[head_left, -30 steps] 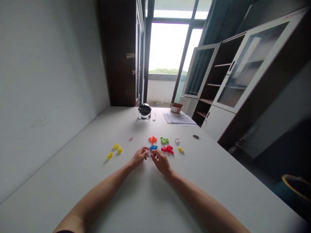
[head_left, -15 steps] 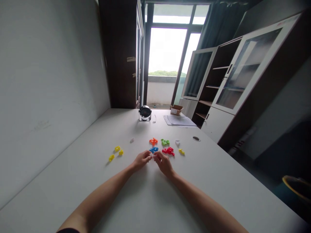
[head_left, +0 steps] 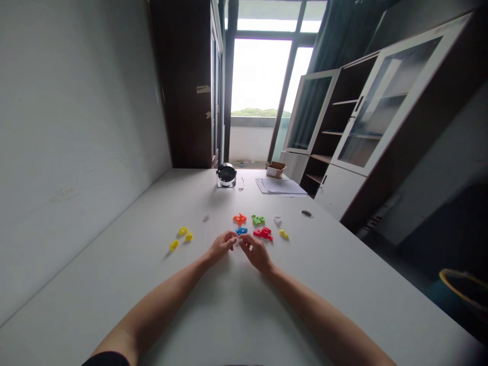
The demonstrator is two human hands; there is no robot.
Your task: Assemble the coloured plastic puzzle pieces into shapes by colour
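Note:
My left hand [head_left: 223, 245] and my right hand [head_left: 256, 252] meet over the white table, fingers closed around a small whitish piece [head_left: 238, 241]. Its shape is mostly hidden by the fingertips. Just beyond the hands lie blue plastic pieces [head_left: 241, 231]. Orange pieces [head_left: 240, 219] and green pieces [head_left: 258, 220] sit behind them, with red pieces [head_left: 263, 233] close to the right hand. A yellow piece [head_left: 284, 234] and a white piece [head_left: 277, 220] are farther right. Several yellow pieces [head_left: 183, 231] lie left of my left hand, and another pale piece [head_left: 206, 217] rests behind it.
Toward the far edge of the table [head_left: 213, 325] stands a round black device on a silver stand [head_left: 226, 176]. Papers [head_left: 282, 186] and an open cardboard box [head_left: 275, 170] lie at the back right, near a round hole [head_left: 307, 214]. A wall [head_left: 84, 127] borders the left side.
Both hands stay together on the small whitish piece, with the fingers shifting slightly. The whole view has moved a little; the pieces on the table lie as before.

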